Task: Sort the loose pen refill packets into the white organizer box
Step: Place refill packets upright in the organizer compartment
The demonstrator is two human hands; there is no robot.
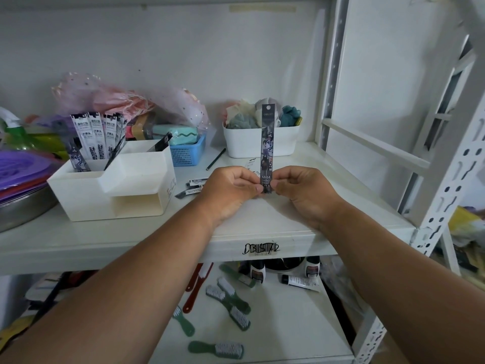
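Two hands met over the front of the white shelf (275, 227), and between them one dark refill packet (267, 145) stood upright, its printed face toward the camera. The left hand (231, 190) pinched the packet's lower end from the left with thumb and curled fingers, and the right hand (301, 191) pinched the same end from the right, so each grip was closed on the packet. The packet's top rose in front of a white tub (262, 143) that held soft cloth items in green, blue and cream. To the left on the shelf sat the white organizer box (112, 190), stepped in shape, with a tall rear compartment at its left holding several packets (94, 137) that stood on end and leaned a little. One more dark packet (160, 144) leaned in the compartment to the right of them. Between the box and the left hand a few loose packets (191, 186) lay flat on the shelf, partly hidden by the hand. Behind the box were a blue basket (187, 152) and pink gauzy bags (118, 101), and a dark pencil (215, 159) lay near the tub. At the far left stood a metal basin (23, 208) with purple things above it. On the lower shelf lay green-handled brushes (217, 349) and small tubes (301, 283).
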